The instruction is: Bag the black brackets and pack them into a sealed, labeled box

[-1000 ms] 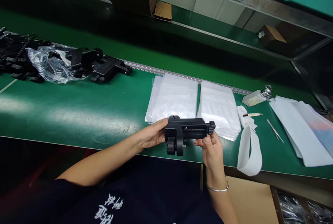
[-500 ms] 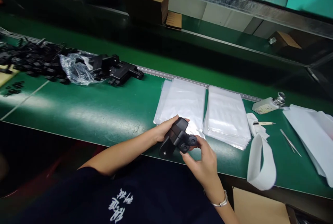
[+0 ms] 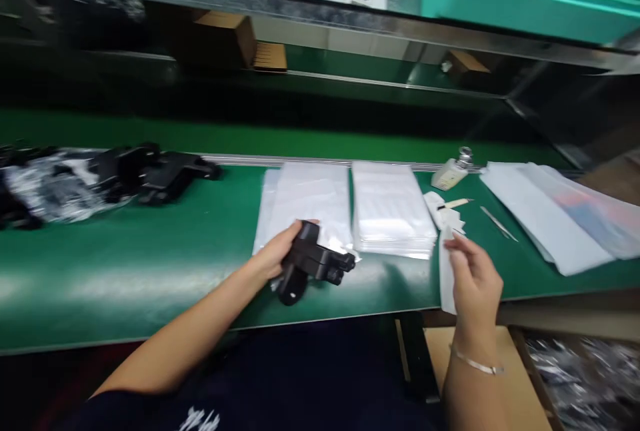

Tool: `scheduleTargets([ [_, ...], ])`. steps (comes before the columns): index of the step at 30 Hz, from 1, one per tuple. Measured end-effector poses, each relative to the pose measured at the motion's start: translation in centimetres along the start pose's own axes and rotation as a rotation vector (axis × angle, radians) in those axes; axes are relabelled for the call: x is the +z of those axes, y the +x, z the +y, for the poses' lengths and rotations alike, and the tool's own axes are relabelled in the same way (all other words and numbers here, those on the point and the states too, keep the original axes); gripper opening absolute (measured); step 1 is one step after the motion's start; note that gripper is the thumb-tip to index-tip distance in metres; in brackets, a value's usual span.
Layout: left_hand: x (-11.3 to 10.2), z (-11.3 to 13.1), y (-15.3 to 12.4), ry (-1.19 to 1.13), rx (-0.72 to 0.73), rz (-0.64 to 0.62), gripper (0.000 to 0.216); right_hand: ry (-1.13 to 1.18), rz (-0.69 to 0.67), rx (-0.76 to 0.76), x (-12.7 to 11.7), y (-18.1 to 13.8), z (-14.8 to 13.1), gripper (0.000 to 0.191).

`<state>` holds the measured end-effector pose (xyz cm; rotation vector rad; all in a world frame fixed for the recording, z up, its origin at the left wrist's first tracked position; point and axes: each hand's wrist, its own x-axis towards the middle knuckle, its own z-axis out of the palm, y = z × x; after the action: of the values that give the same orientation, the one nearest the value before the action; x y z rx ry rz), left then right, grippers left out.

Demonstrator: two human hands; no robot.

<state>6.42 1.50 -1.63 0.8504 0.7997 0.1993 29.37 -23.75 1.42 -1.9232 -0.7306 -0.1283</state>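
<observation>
My left hand (image 3: 277, 252) is closed around a black plastic bracket (image 3: 313, 259), whose jointed end points right, just in front of the clear plastic bags. My right hand (image 3: 475, 277) is at the bench's right side, thumb and fingers pinched at the upper end of a white strip (image 3: 447, 281). Part of that strip is hidden behind the hand. A crumpled white wipe (image 3: 437, 209) lies just beyond, with a pale-handled pointed tool (image 3: 456, 203) on it. Metal tweezers (image 3: 499, 223) rest to the right.
Two stacks of clear bags (image 3: 315, 201) (image 3: 390, 207) lie mid-bench. A small bottle with a metal top (image 3: 451, 172) leans behind the wipe. White sheets (image 3: 545, 217) lie right. More black brackets (image 3: 170, 177) and crumpled plastic (image 3: 55, 184) sit left. A metal shelf edge (image 3: 320, 11) crosses above.
My right hand has left the bracket and moved right to the white strip. The left hand keeps the bracket, now turned with its jointed end to the right. The view has swung right.
</observation>
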Motion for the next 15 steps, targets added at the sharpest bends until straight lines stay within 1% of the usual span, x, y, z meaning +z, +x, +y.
scheduleTargets([
  [1,-0.4,0.4,0.0,0.130,0.090,0.082,0.063,-0.072,0.125,0.085,-1.6,1.4,2.2,0.036],
  [2,-1.0,0.7,0.2,0.282,0.181,0.158,0.065,-0.115,0.179,0.158,-3.0,2.6,4.2,0.037],
  [4,-2.2,1.0,1.0,0.591,0.352,0.277,0.065,-0.152,0.140,0.319,-4.8,4.7,7.6,0.038],
  [5,-2.8,1.1,1.5,0.720,0.409,0.308,0.063,-0.143,0.110,0.378,-5.1,5.5,8.9,0.038],
  [7,-3.5,1.2,2.2,0.927,0.470,0.346,0.056,-0.116,0.080,0.437,-4.7,6.7,10.6,0.034],
  [8,-3.6,1.3,2.3,1.014,0.487,0.371,0.053,-0.097,0.076,0.441,-4.2,7.1,11.0,0.032],
  [10,-3.1,1.7,1.8,1.153,0.532,0.440,0.051,-0.047,0.068,0.420,-2.9,7.3,10.7,0.031],
  [12,-1.6,2.2,0.7,1.200,0.582,0.486,0.050,0.027,0.054,0.371,-1.7,6.8,9.3,0.035],
  [13,-0.5,2.3,0.1,1.180,0.603,0.472,0.046,0.081,0.051,0.328,-1.2,6.1,8.2,0.037],
  [14,0.8,2.4,-0.5,1.138,0.617,0.422,0.041,0.141,0.049,0.277,-0.7,5.3,6.9,0.037],
  [15,2.3,2.3,-1.0,1.087,0.619,0.343,0.035,0.200,0.043,0.225,-0.1,4.3,5.5,0.035],
])
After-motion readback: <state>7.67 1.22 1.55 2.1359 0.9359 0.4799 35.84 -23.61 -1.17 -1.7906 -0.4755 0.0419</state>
